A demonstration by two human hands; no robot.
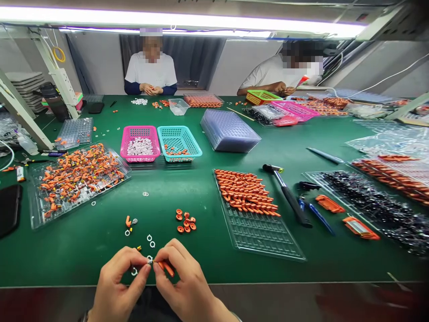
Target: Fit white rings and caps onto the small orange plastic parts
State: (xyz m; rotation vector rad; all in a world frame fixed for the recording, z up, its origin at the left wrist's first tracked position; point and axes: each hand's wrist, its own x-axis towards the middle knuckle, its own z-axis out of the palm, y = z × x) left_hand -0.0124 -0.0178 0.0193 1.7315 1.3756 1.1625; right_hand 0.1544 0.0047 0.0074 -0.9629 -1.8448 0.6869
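At the bottom centre of the frame, my left hand (118, 281) and right hand (182, 279) meet fingertip to fingertip over the green table (187, 197): the left pinches a small white ring (149, 259) between thumb and forefinger, while the right is closed around a slim orange part (166, 268), its tip held against the ring. Just above my hands lie a few loose white rings (150, 240) and, slightly right of them, a small cluster of orange caps (186, 222); one lone orange piece (128, 221) sits a little to their left. At centre right, a clear tray (264, 235) carries rows of orange parts in its upper half, its lower half bare. At left, another clear tray (35, 214) is heaped with mixed orange pieces. In the upper middle, a pink basket (140, 143) and a teal basket (179, 142) stand side by side, touching or nearly so. A black-headed hammer (288, 197) lies right of the centre tray. Along the far edge, at the top of the frame, two other people in white shirts sit with their own hands busy on small parts
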